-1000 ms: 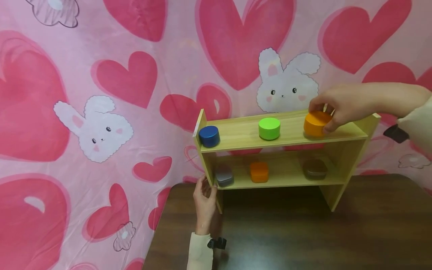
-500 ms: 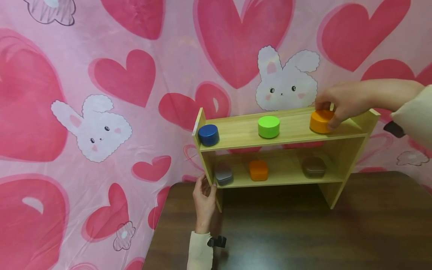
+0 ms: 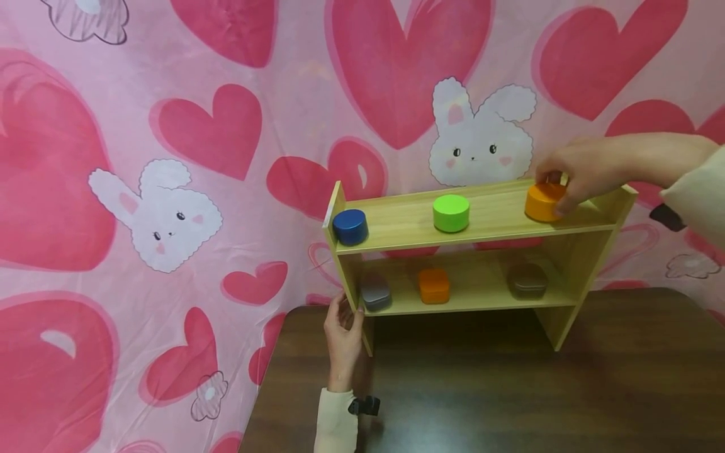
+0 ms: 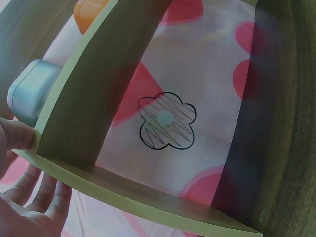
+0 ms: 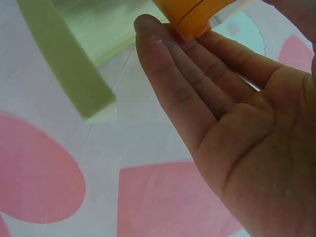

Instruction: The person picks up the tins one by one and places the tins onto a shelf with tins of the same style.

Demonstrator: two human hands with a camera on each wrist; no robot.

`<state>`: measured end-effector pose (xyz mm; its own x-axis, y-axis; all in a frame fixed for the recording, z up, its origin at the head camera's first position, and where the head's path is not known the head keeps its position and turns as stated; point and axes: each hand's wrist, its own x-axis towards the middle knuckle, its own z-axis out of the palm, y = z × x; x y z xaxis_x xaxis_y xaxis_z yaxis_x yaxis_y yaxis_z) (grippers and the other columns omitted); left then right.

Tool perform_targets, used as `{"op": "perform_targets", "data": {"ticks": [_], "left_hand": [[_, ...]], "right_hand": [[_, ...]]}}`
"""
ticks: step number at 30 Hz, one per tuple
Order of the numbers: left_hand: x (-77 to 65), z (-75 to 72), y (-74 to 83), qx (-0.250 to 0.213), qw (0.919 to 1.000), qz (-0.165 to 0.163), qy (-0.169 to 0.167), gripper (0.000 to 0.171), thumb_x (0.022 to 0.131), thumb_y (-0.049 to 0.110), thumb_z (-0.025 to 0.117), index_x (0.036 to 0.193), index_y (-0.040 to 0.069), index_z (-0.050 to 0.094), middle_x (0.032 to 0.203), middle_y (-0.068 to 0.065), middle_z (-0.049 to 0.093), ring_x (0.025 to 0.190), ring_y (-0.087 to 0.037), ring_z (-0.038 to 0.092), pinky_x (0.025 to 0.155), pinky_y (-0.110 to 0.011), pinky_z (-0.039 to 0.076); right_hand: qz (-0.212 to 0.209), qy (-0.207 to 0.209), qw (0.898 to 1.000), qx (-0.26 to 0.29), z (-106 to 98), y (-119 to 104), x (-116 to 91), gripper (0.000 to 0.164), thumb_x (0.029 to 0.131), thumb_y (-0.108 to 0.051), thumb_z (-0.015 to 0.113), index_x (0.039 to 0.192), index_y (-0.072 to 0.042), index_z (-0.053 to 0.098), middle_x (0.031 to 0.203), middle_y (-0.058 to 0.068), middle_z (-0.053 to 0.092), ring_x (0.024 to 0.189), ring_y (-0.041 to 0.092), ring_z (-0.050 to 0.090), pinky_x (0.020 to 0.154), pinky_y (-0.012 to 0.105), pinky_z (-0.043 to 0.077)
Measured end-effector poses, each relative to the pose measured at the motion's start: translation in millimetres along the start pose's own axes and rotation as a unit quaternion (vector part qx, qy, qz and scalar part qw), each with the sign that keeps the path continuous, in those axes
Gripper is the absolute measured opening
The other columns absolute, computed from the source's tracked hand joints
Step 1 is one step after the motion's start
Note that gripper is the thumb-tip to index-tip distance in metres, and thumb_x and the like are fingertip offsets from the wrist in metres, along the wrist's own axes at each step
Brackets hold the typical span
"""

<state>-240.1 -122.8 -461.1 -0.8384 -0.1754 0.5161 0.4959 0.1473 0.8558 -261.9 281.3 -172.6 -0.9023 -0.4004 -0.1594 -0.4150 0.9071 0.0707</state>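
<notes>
A small wooden two-tier shelf (image 3: 493, 236) stands on a dark table. My right hand (image 3: 589, 167) holds a round orange tin (image 3: 540, 202) by its sides, thumb in front and fingers behind, at the right part of the upper board. The orange tin (image 5: 190, 15) shows at the fingertips in the right wrist view. My left hand (image 3: 343, 340) grips the shelf's left side panel near the lower board. In the left wrist view, its thumb lies on the front edge and the other fingers are outside the panel (image 4: 128, 195).
A blue round tin (image 3: 350, 228) and a green one (image 3: 451, 214) share the upper board. Below sit a silver square tin (image 3: 376, 296), an orange square tin (image 3: 434, 287) and a brownish tin (image 3: 527, 281). A pink patterned cloth (image 3: 294, 94) hangs behind.
My right hand has shifted the round orange tin a little to the right along the upper board, mostly in the first half second. The left hand keeps its place on the shelf.
</notes>
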Motion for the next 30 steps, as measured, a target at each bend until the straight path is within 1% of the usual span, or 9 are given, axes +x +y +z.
{"op": "perform_targets", "data": {"ticks": [5,9,12,17,22,24,26,28,30], "left_hand": [[2.1,2.0,-0.3,-0.003,1.0,-0.002,-0.006,0.04,0.086,-0.008,0.063,0.126,-0.002,0.058,0.116,-0.022,0.066,0.108,-0.037,0.063,0.094,-0.055,0.051],[3.2,1.8,-2.6,0.006,0.9998,0.003,-0.016,0.041,0.087,-0.006,0.063,0.127,0.0,0.057,0.117,-0.021,0.065,0.108,-0.036,0.063,0.093,-0.051,0.053],[-1.1,-4.5,-4.4,0.024,0.9997,0.008,-0.001,0.042,0.085,-0.005,0.066,0.126,0.001,0.058,0.116,-0.018,0.066,0.106,-0.035,0.064,0.091,-0.049,0.055],[-7.4,-18.7,-0.1,0.052,0.9976,0.027,0.036,0.043,0.083,-0.005,0.069,0.124,-0.003,0.058,0.118,-0.02,0.065,0.108,-0.038,0.063,0.089,-0.055,0.054],[-8.3,-29.6,13.4,0.079,0.9929,0.057,0.068,0.043,0.083,-0.004,0.069,0.124,-0.007,0.057,0.12,-0.022,0.065,0.107,-0.032,0.063,0.086,-0.053,0.054],[-8.6,-33.1,16.2,0.087,0.991,0.066,0.078,0.043,0.082,-0.006,0.069,0.123,-0.006,0.058,0.12,-0.02,0.065,0.107,-0.027,0.063,0.086,-0.049,0.055],[-9.8,-35.8,16.1,0.093,0.99,0.076,0.075,0.044,0.082,-0.006,0.069,0.124,-0.004,0.058,0.12,-0.017,0.065,0.108,-0.02,0.062,0.088,-0.042,0.056],[-13.0,-36.9,14.7,0.1,0.9888,0.093,0.062,0.045,0.081,-0.006,0.07,0.124,0.001,0.059,0.121,-0.014,0.064,0.11,-0.016,0.061,0.09,-0.034,0.055],[-19.4,-35.7,14.1,0.108,0.9861,0.12,0.04,0.047,0.081,-0.004,0.071,0.126,0.004,0.059,0.123,-0.012,0.063,0.113,-0.016,0.06,0.094,-0.027,0.053]], "right_hand": [[-0.008,0.008,1.0,0.013,1,3,-6,0.051,0.074,-0.03,0.081,0.113,-0.004,0.062,0.104,0.007,0.066,0.093,0.02,0.059,0.082,0.047,0.055],[-0.007,0.025,0.999,0.036,4,5,-13,0.053,0.078,-0.03,0.078,0.12,-0.003,0.059,0.114,0.017,0.065,0.098,0.026,0.063,0.085,0.052,0.055],[-0.001,0.041,0.998,0.051,7,1,-16,0.063,0.081,-0.034,0.076,0.131,-0.003,0.053,0.125,0.025,0.06,0.104,0.035,0.063,0.086,0.056,0.054],[0.011,0.114,0.993,0.031,8,-19,-28,0.076,0.08,-0.042,0.075,0.142,-0.009,0.046,0.137,0.023,0.055,0.121,0.043,0.052,0.094,0.064,0.046],[-0.011,0.218,0.975,0.035,20,-42,-54,0.075,0.075,-0.037,0.081,0.14,-0.019,0.05,0.138,0.016,0.057,0.119,0.04,0.054,0.092,0.066,0.046],[-0.031,0.263,0.963,0.042,32,-55,-64,0.075,0.069,-0.033,0.086,0.137,-0.023,0.055,0.131,0.009,0.063,0.11,0.03,0.059,0.088,0.052,0.055],[-0.061,0.3,0.951,0.051,47,-70,-71,0.078,0.064,-0.031,0.089,0.135,-0.025,0.057,0.128,0.003,0.065,0.108,0.02,0.059,0.086,0.03,0.057],[-0.093,0.334,0.936,0.052,67,-85,-76,0.079,0.061,-0.03,0.09,0.133,-0.025,0.058,0.125,-0.004,0.066,0.101,0.008,0.057,0.074,0.009,0.051],[-0.128,0.352,0.926,0.052,89,-99,-80,0.079,0.062,-0.031,0.09,0.134,-0.025,0.057,0.127,-0.008,0.063,0.103,0.001,0.053,0.071,-0.001,0.043]]}}
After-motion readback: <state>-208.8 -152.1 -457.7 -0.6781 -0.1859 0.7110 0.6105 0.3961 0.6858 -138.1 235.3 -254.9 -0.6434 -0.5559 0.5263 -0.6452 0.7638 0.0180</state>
